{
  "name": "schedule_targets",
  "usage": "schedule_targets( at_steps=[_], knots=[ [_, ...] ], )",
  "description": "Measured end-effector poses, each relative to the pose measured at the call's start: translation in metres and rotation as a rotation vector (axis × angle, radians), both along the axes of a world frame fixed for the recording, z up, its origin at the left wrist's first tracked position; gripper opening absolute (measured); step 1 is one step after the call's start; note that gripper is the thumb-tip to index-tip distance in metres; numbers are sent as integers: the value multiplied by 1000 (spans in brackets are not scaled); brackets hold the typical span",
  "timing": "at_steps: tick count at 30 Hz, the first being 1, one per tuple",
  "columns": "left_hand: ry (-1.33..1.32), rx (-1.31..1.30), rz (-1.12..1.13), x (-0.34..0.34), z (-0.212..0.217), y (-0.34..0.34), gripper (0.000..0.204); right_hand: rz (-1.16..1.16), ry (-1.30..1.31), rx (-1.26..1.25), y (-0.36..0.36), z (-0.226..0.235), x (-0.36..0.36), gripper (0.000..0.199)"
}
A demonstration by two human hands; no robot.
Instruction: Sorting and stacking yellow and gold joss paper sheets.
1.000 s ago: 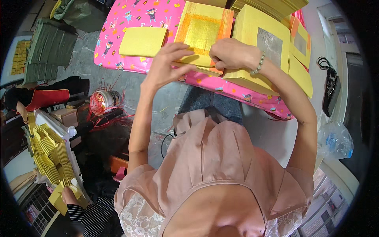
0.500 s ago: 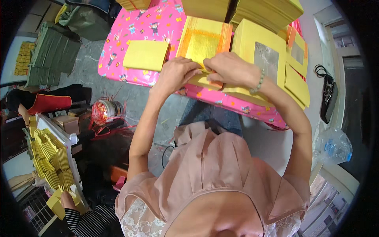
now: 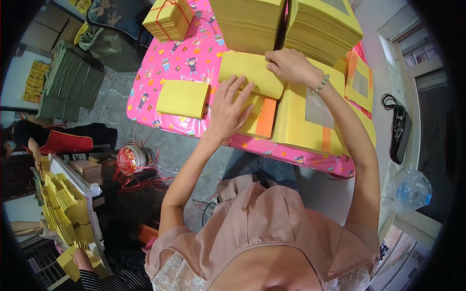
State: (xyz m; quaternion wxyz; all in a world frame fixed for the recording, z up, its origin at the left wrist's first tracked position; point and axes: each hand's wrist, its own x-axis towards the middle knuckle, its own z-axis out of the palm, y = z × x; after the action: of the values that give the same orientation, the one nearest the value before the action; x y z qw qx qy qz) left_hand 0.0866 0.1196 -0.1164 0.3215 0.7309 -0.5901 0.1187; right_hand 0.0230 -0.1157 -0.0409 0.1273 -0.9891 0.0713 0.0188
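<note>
A yellow paper sheet (image 3: 250, 72) lies folded over on a stack of yellow paper (image 3: 252, 114) that has an orange band near its end. Fingers spread, my left hand (image 3: 228, 104) rests across the fold's lower edge. My right hand (image 3: 293, 68), with a beaded bracelet at the wrist, has curled fingers pinching the fold's upper right corner. Left of the stack lies a folded yellow paper bundle (image 3: 183, 99). Immediately to the right is another pile of yellow paper (image 3: 296, 123) with a silver square (image 3: 319, 106) on top.
Tall yellow paper stacks (image 3: 250, 24) rise at the back of the pink patterned table (image 3: 167, 128). A bundle tied with red string (image 3: 167, 22) sits far left. A co-worker's striped sleeve (image 3: 114, 281) shows lower left, near folded yellow papers (image 3: 63, 199). A plastic bag (image 3: 410, 189) hangs right.
The sheet's near end has been folded away from me, covering the gold square. My left hand has opened and flattened; my right hand has moved up to the far corner. The view has shifted.
</note>
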Motion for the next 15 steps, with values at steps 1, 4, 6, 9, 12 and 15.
schedule_targets(
  at_steps=[1, 4, 6, 9, 12, 15],
  knots=[
    [-6, -5, -5, 1, -1, -4, 61, -35, -13, -1, -5, -3, 5, 20],
    [-35, 196, 18, 6, -8, -13, 70, -79, 75, -71, -11, -10, 23, 21],
    [-62, 232, 37, 7, -11, -18, 71, -88, 93, -99, -12, -16, 31, 22],
    [-98, 284, 61, 11, -18, -26, 75, -108, 142, -141, -14, -27, 40, 23],
    [-50, 308, 51, 11, -20, -29, 76, -100, 184, -148, -15, -35, 47, 23],
    [-12, 309, 39, 13, -21, -30, 76, -71, 206, -115, -12, -39, 56, 22]
  ],
)
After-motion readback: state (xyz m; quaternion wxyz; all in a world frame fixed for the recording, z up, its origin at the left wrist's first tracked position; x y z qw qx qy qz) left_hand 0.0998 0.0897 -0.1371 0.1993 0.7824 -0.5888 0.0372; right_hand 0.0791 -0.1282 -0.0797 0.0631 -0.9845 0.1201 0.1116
